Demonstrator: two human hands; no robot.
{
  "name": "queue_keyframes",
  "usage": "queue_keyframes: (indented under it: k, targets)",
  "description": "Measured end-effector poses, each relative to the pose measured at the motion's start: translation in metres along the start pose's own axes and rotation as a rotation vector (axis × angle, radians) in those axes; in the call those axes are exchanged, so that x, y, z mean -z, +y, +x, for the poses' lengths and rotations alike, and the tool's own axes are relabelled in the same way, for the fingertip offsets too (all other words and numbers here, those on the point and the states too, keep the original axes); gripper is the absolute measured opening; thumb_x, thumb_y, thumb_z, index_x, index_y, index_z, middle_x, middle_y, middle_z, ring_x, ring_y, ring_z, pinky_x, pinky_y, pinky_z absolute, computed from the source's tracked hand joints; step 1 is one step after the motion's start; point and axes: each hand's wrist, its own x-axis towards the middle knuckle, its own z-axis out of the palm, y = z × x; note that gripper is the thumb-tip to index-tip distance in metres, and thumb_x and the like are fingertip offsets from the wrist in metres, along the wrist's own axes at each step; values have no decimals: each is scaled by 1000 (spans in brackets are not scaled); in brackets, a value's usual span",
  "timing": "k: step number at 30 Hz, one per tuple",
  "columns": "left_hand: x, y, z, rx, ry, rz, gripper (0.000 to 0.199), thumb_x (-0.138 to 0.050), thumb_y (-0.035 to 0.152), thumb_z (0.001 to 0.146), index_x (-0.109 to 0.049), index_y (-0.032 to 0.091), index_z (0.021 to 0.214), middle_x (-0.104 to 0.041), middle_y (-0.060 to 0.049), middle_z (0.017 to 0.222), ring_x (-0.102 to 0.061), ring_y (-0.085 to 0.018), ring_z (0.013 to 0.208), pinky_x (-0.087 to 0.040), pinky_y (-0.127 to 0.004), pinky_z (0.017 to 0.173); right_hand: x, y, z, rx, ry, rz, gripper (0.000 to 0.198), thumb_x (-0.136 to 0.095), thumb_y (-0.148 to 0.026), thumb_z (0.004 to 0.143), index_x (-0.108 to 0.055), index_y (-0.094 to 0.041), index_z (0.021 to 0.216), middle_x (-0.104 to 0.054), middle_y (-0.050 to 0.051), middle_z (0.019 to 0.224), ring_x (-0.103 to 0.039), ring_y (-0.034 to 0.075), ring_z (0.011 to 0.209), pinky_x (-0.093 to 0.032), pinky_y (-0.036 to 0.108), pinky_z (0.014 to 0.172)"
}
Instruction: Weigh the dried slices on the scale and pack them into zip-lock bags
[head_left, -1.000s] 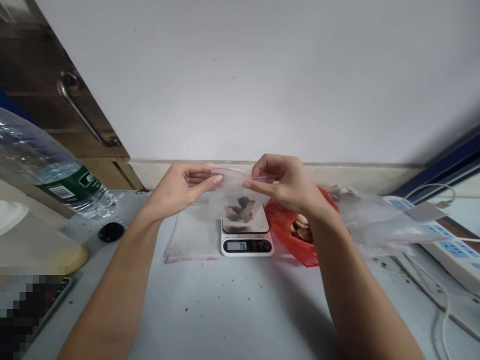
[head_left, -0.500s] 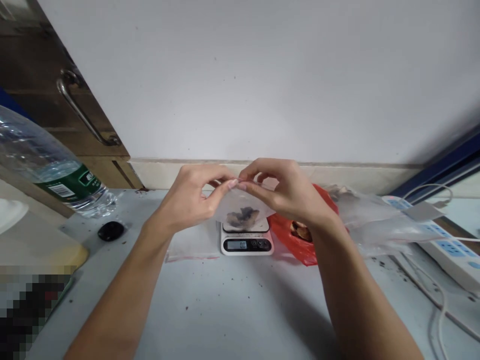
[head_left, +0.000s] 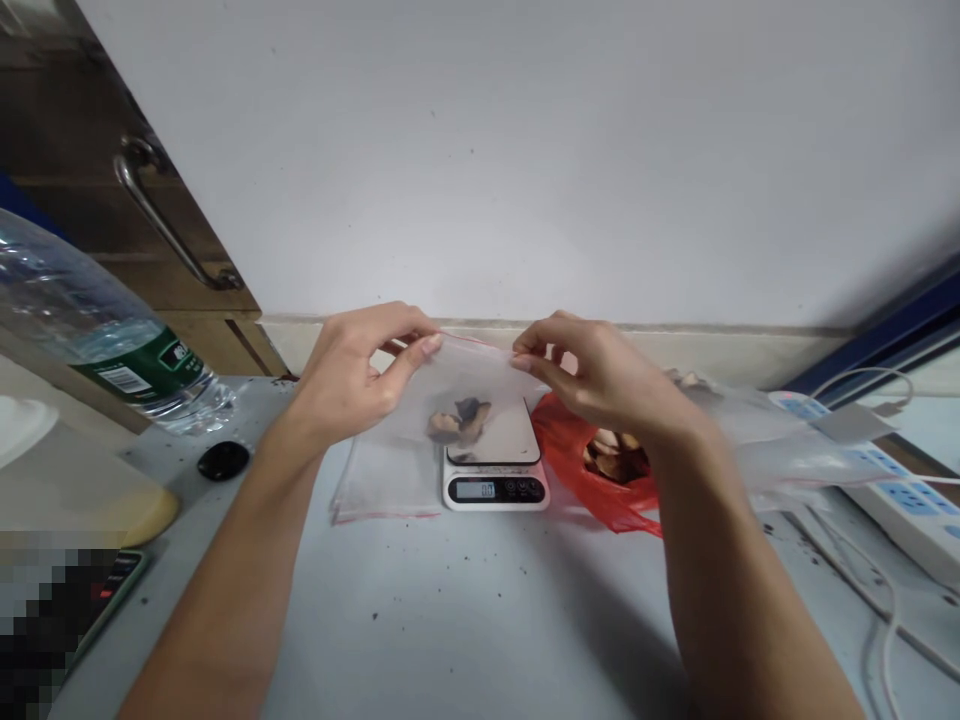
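A clear zip bag [head_left: 480,372] hangs between my hands, holding several dried brown pieces [head_left: 459,420] that look like dried mushroom. My left hand [head_left: 367,365] pinches its upper left corner, and my right hand [head_left: 577,365] pinches the upper right corner. Behind and below the bag stands a small white kitchen scale [head_left: 496,480], its display reading 0.0. More flat zip bags [head_left: 390,490] lie left of the scale. On its right sits a red plastic bag [head_left: 600,500], open, with similar brown pieces [head_left: 615,458] inside, partly hidden by my right arm.
A plastic water bottle [head_left: 142,370] and a round black object [head_left: 223,461] are on the left. Filled clear bags [head_left: 787,450], a white power strip [head_left: 900,510] and cables [head_left: 862,570] lie at right. A wall [head_left: 525,180] rises behind; dark crumbs dot the table [head_left: 420,640].
My hands have moved apart, stretching the zip bag's top edge wide. The bag and its contents have shifted left, exposing more of the scale's plate and the red bag.
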Motion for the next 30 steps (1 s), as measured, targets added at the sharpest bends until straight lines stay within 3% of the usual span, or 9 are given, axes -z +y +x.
queue_keyframes:
  k: [6,13,15,17,20,23,25,27,30]
  targets:
    - [0,-4,1,16,12,-21,21,-54,36,91,-69,25,81,-76,-1,81,-69,-19,76,-56,-27,71,-8,4,1,16,-66,-91,30,-42,-36,102,-47,-25,75,-58,3,77,-53,20,75,-42,32,70]
    - [8,-7,0,25,45,-8,21,-55,36,93,-70,25,83,-74,1,80,-69,-18,76,-56,-27,73,-5,9,2,-85,40,-188,46,-51,-43,102,-36,-24,63,-50,2,72,-46,17,68,-35,32,64]
    - [11,-5,-1,-6,88,6,21,-55,35,95,-70,25,85,-73,1,82,-68,-17,77,-55,-26,73,2,9,0,-121,117,-159,49,-60,-49,97,-39,-24,62,-52,1,73,-46,16,67,-37,32,64]
    - [13,-2,1,-80,117,29,21,-55,33,97,-70,25,85,-73,0,85,-68,-17,79,-54,-28,76,10,6,-3,-108,156,-43,43,-72,-57,87,-52,-22,71,-60,3,84,-53,18,75,-44,32,69]
    - [6,11,9,-226,49,39,21,-56,31,98,-73,25,88,-73,-2,94,-68,-19,84,-55,-31,81,19,-5,-6,-20,-14,161,47,-82,-57,76,-67,-22,104,-69,7,111,-64,23,98,-53,36,83]
    - [-10,36,23,-358,-7,2,22,-55,29,100,-76,27,93,-71,-3,101,-68,-19,88,-56,-34,84,27,-11,-7,25,-277,171,25,-69,-38,89,-72,-22,108,-75,5,99,-68,21,88,-55,36,82]
    - [-23,57,33,-401,25,-4,23,-55,30,101,-77,29,97,-71,-3,107,-68,-20,94,-56,-36,89,38,-5,-10,27,-352,159,19,-58,-25,94,-76,-21,100,-76,3,88,-68,20,79,-56,34,77]
    - [-34,76,40,-392,88,-4,21,-55,32,101,-76,30,104,-71,-4,111,-68,-22,100,-57,-38,94,56,9,-19,2,-263,134,23,-54,-20,93,-77,-21,98,-78,3,89,-70,21,79,-57,34,76]
    - [-52,91,43,-411,102,-62,19,-57,30,101,-74,27,109,-73,-4,109,-69,-21,101,-58,-36,94,85,40,-43,-98,76,-52,35,-49,-19,95,-77,-23,116,-81,5,100,-74,26,91,-58,41,84]
